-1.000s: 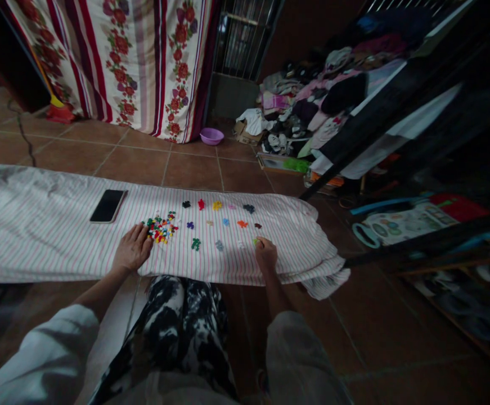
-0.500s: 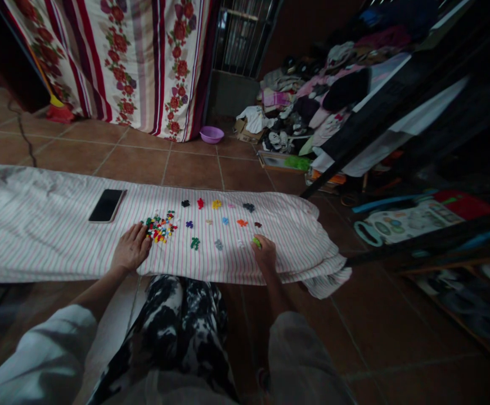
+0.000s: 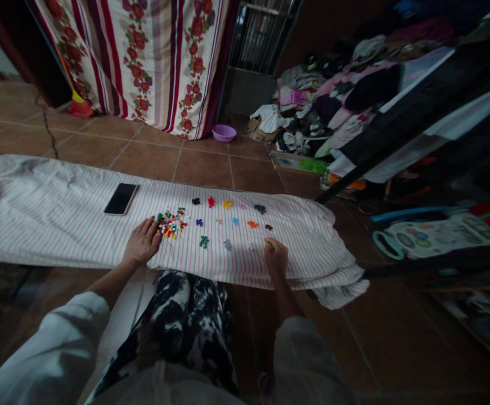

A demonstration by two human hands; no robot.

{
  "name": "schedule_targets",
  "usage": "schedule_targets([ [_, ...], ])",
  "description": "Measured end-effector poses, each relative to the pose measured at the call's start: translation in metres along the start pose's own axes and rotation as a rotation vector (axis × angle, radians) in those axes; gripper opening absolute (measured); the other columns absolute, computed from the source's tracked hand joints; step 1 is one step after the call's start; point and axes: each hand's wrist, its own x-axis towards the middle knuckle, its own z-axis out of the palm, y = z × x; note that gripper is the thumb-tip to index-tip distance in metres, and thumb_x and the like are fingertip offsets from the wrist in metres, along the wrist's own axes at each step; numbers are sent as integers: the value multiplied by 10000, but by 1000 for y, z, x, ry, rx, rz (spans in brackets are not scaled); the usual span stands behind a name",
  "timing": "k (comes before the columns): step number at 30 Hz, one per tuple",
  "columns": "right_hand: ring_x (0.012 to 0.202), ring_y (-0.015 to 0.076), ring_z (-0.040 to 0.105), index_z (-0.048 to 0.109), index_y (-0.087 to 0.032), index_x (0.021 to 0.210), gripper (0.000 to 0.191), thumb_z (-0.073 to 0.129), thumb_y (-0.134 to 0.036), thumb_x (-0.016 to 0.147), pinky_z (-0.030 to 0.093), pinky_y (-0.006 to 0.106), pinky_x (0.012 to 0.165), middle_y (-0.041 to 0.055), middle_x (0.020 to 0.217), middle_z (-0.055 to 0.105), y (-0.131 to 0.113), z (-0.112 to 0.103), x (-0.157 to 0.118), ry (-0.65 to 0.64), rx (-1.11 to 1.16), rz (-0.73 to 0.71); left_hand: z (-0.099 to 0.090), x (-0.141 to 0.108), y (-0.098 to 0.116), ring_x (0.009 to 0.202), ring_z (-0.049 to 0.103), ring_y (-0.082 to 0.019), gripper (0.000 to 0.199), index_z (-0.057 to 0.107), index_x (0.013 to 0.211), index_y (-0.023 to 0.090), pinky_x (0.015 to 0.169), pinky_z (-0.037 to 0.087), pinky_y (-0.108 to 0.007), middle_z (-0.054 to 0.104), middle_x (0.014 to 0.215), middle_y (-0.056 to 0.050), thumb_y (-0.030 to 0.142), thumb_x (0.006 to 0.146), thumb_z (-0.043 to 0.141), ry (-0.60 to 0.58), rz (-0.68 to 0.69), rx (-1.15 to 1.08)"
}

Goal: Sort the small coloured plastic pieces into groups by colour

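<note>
My left hand [image 3: 143, 241] rests palm down on the striped cloth, fingers stretched out, their tips at the edge of a mixed pile of small coloured pieces [image 3: 171, 225]. Over on the right, the fingers of my right hand [image 3: 276, 257] are bent together around small lime-green pieces [image 3: 270, 245], partly covered by the hand. Between the hands lie small single-colour heaps in rows, among them red [image 3: 211, 202], yellow [image 3: 226, 204], orange [image 3: 252, 224], dark green [image 3: 203, 242] and grey [image 3: 227, 244]. A faint white heap [image 3: 250, 246] sits just left of my right hand.
A phone [image 3: 121, 199] lies on the cloth-covered surface [image 3: 67, 208], left of the mixed pile. Beyond are a purple basin [image 3: 224, 133] on the tiled floor, a flowered curtain [image 3: 156, 67] and heaped clothes [image 3: 324, 107]. A dark slanting bar [image 3: 354, 175] rises at the right.
The view has shifted, so the surface appears farther right. My right hand now covers more of the lime-green pieces. My left hand keeps its place beside the mixed pile.
</note>
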Motion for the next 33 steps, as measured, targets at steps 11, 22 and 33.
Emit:
schedule_targets([
  [11, 974, 227, 658, 678, -171, 888, 354, 358, -320, 913, 446, 413, 946, 118, 965, 726, -19, -1, 12, 111, 28, -85, 3, 1, 5, 1371, 403, -317, 506, 516, 1323, 89, 1093, 373, -520, 518, 1403, -204, 388, 952, 347, -26, -131, 12],
  [22, 969, 196, 642, 699, -201, 1027, 295, 437, -290, 925, 512, 353, 899, 90, 1010, 711, -153, 59, 29, -180, 362, -267, 3, 3, 8, 1321, 452, -315, 514, 459, 1361, 74, 1076, 411, -514, 505, 1390, -234, 367, 945, 385, 30, -148, -24],
  [33, 977, 177, 609, 705, -230, 1048, 297, 449, -168, 912, 467, 288, 905, 61, 1020, 673, -229, 123, 57, -539, 249, -286, 4, 3, 9, 1313, 464, -311, 526, 439, 1373, 68, 1079, 411, -488, 543, 1363, -217, 367, 942, 399, 47, -142, -24],
])
